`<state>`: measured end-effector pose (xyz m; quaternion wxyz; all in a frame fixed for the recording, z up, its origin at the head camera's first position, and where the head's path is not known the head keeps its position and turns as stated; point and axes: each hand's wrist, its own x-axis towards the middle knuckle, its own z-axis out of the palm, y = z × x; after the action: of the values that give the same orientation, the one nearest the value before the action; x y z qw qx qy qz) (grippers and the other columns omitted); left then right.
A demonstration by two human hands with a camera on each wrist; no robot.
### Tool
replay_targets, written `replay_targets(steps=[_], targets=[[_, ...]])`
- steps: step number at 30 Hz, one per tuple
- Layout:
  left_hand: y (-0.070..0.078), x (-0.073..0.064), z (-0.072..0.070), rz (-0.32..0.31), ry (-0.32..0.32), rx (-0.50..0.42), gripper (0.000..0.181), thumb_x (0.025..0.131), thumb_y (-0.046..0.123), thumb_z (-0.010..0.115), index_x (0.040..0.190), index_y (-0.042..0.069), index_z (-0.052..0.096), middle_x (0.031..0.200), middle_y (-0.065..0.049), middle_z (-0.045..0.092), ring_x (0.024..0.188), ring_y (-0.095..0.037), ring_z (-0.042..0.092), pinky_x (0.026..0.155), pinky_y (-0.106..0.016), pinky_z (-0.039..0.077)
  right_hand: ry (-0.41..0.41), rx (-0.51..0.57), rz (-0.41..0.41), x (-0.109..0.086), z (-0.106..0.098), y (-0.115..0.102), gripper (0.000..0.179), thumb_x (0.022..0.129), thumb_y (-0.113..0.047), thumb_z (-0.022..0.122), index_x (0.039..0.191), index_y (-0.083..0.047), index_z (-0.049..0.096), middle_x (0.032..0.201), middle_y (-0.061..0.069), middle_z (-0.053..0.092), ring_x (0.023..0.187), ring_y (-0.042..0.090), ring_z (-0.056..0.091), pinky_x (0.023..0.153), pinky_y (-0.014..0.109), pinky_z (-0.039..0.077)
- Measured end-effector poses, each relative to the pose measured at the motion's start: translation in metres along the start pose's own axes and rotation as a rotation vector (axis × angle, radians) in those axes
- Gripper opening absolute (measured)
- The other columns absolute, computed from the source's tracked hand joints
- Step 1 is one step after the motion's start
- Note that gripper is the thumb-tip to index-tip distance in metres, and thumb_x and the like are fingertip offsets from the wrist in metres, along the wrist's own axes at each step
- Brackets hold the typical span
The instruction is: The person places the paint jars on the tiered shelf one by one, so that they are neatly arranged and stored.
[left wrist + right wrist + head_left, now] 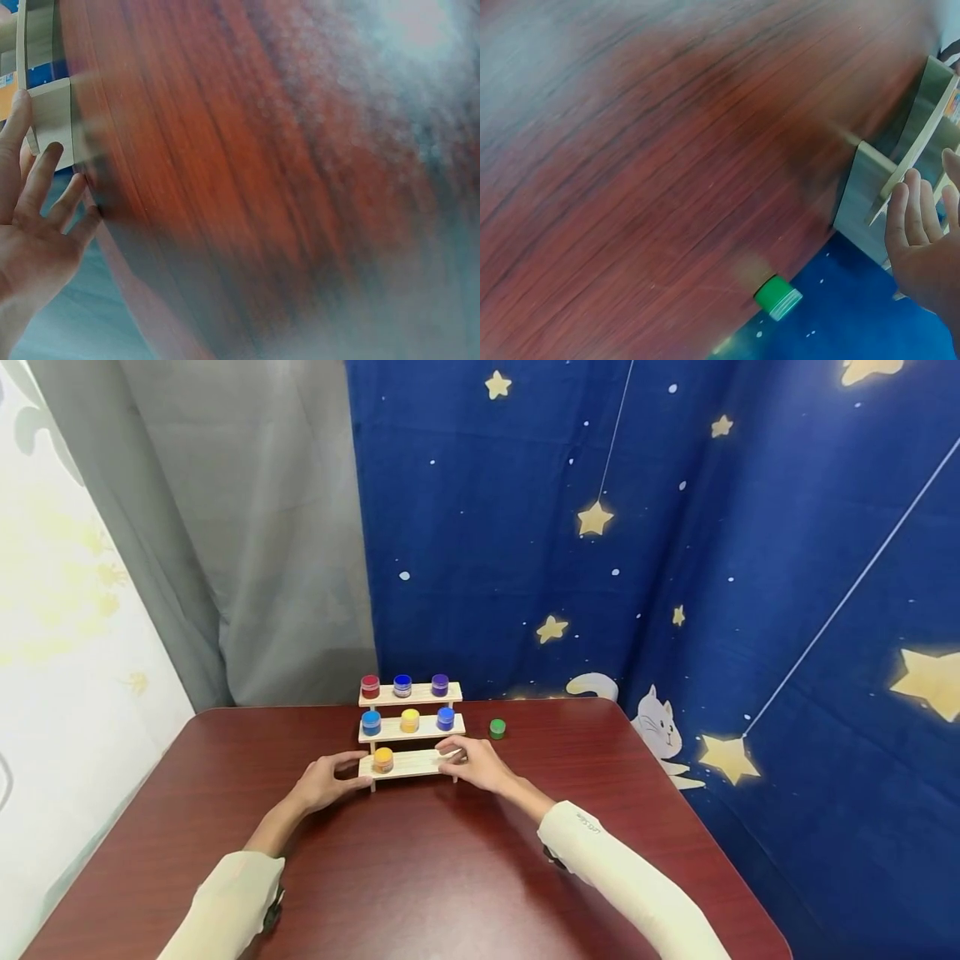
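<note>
A three-tier wooden rack [411, 765] stands near the table's far edge. On its bottom shelf, at the left, sits an orange paint jar [383, 760]. My left hand [324, 783] is at that shelf's left end, thumb at the front edge; the left wrist view shows its other fingers fairly straight beside the rack. At the right end is my right hand [480, 765], its thumb and fingers spread about the board's end with no jar between them. Whether its fingertips press the wood is unclear. A green paint jar [497, 728] lies on the table beyond the right hand.
The middle shelf bears a blue jar [371, 722], a yellow jar [409, 721] and another blue jar [446, 719]. On top are red [370, 687], dark blue [402, 686] and purple jars [440, 685]. Curtains [487, 568] hang behind the reddish-brown table [405, 868].
</note>
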<state>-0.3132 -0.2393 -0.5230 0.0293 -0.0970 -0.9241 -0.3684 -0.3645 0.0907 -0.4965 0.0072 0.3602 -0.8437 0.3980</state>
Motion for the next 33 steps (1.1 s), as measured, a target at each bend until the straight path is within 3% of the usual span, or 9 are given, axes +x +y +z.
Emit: replay_targets(steps=[3, 11, 19, 33], targets=[[-0.002, -0.001, 0.000, -0.006, -0.004, -0.004, 0.065, 0.093, 0.040, 0.079, 0.144, 0.004, 0.060, 0.139, -0.026, 0.062, 0.135, -0.046, 0.052, 0.107, -0.066, 0.041, 0.007, -0.023, 0.001, -0.001, -0.002, 0.004, 0.036, 0.094, -0.009, 0.078, 0.128, -0.002, 0.068, 0.120, 0.011, 0.075, 0.098, 0.020, 0.076, 0.082, 0.026, 0.059], [-0.007, -0.002, -0.001, -0.008, -0.011, -0.007, 0.066, 0.093, 0.041, 0.079, 0.145, 0.004, 0.059, 0.140, -0.028, 0.061, 0.134, -0.046, 0.054, 0.107, -0.065, 0.042, 0.035, -0.006, 0.014, -0.003, -0.011, 0.018, 0.035, 0.093, -0.006, 0.079, 0.126, 0.001, 0.069, 0.116, 0.016, 0.075, 0.098, 0.029, 0.075, 0.088, 0.045, 0.060], [-0.007, -0.002, 0.000, -0.011, -0.009, -0.012, 0.065, 0.093, 0.040, 0.079, 0.144, 0.005, 0.060, 0.139, -0.027, 0.062, 0.132, -0.045, 0.056, 0.107, -0.064, 0.043, 0.065, -0.068, 0.053, -0.004, -0.028, 0.033, 0.035, 0.092, -0.009, 0.080, 0.125, -0.002, 0.070, 0.116, 0.016, 0.075, 0.095, 0.024, 0.076, 0.087, 0.042, 0.060], [-0.001, 0.001, 0.000, -0.014, -0.002, -0.017, 0.067, 0.092, 0.041, 0.080, 0.145, 0.005, 0.060, 0.139, -0.025, 0.063, 0.131, -0.043, 0.057, 0.107, -0.063, 0.043, 0.181, -0.094, 0.186, -0.003, -0.062, 0.063, 0.038, 0.090, -0.007, 0.082, 0.125, -0.002, 0.070, 0.120, 0.021, 0.073, 0.096, 0.030, 0.076, 0.093, 0.047, 0.057]])
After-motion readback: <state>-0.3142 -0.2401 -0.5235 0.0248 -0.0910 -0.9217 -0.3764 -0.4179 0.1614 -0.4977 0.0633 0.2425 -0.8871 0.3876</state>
